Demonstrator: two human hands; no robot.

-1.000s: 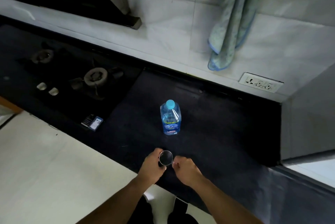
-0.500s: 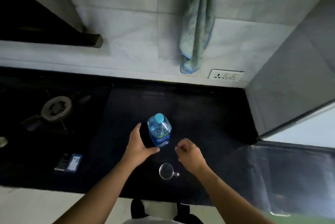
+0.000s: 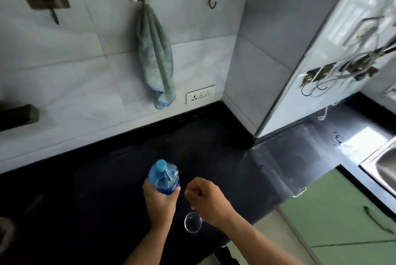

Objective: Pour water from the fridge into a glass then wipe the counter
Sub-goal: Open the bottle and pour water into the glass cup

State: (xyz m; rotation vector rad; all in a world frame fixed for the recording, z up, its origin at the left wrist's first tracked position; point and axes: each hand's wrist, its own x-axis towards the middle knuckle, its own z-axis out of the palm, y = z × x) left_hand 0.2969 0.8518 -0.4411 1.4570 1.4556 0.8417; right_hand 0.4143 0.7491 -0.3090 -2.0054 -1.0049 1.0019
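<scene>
A blue water bottle (image 3: 164, 176) with a light blue cap stands on the black counter (image 3: 90, 181), cap on. My left hand (image 3: 159, 202) grips its lower body from the near side. A small clear glass (image 3: 192, 221) with a handle sits on the counter near the front edge, just right of my left wrist. My right hand (image 3: 205, 197) hovers above and behind the glass, to the right of the bottle, with its fingers curled and nothing in them. A grey-blue cloth (image 3: 155, 58) hangs from a wall hook above the counter.
A wall socket (image 3: 200, 94) sits right of the cloth. A tiled wall corner (image 3: 255, 101) closes the counter on the right. Beyond it a glossy counter stretch leads to a steel sink (image 3: 383, 164). Green cabinet fronts (image 3: 334, 217) lie at the lower right.
Both hands left the glass on the counter. My left hand reached to the bottle and closed round it. My right hand rose beside it. The camera turned right and up.
</scene>
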